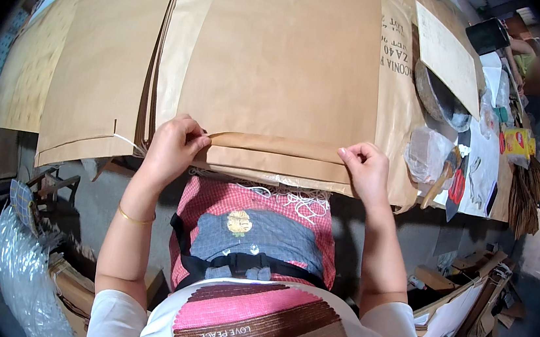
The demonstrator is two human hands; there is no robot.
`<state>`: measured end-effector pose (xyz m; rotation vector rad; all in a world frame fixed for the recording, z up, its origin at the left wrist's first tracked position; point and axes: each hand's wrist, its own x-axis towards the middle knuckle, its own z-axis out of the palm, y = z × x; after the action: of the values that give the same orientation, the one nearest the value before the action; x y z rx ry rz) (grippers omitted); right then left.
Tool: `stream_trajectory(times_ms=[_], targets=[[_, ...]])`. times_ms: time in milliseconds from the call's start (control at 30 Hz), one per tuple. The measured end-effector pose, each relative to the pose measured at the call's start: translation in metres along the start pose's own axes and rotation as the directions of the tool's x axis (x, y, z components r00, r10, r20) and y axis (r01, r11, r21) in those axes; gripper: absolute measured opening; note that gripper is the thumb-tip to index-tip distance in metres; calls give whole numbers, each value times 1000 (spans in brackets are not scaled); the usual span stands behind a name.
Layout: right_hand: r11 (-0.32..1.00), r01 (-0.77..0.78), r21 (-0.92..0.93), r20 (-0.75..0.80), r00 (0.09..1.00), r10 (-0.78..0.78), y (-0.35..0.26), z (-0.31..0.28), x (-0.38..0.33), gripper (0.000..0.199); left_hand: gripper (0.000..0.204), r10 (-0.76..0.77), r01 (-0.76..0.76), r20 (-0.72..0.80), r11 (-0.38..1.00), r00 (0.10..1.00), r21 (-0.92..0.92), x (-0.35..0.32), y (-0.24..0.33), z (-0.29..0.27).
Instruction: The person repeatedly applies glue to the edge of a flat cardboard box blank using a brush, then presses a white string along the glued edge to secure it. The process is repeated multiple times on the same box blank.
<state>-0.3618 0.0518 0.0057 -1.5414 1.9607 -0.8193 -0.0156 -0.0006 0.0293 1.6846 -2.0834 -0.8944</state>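
Note:
A large brown kraft paper sack lies flat on the worktable in front of me, its near end turned up in a narrow fold. At the fold's left end, my left hand pinches the paper between thumb and fingers. My right hand grips the right end of the same fold in a like pinch. Both forearms reach up from the lower edge. To the left lies a pile of similar brown paper sacks, with a white string at its near edge.
Printed brown paper lies under the sack's right side. Farther right are a pale board over a round basin, a clear plastic bag, a red-handled tool and a yellow packet. Another person is at far right.

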Motion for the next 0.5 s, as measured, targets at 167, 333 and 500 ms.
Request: stream_trajectory(times_ms=[167,333,500], targets=[[936,198,-291,-113,964,-239,2,15,-10,21,13,108,-42,-136,909,985,415,-6,4,20],[917,119,-380,-178,964,-199,3,21,-14,14,17,-2,126,-251,867,968,481,-7,6,31],[770,429,-472,-43,862,-506,-29,68,-26,53,55,531,-399,-207,795,822,457,-22,28,47]])
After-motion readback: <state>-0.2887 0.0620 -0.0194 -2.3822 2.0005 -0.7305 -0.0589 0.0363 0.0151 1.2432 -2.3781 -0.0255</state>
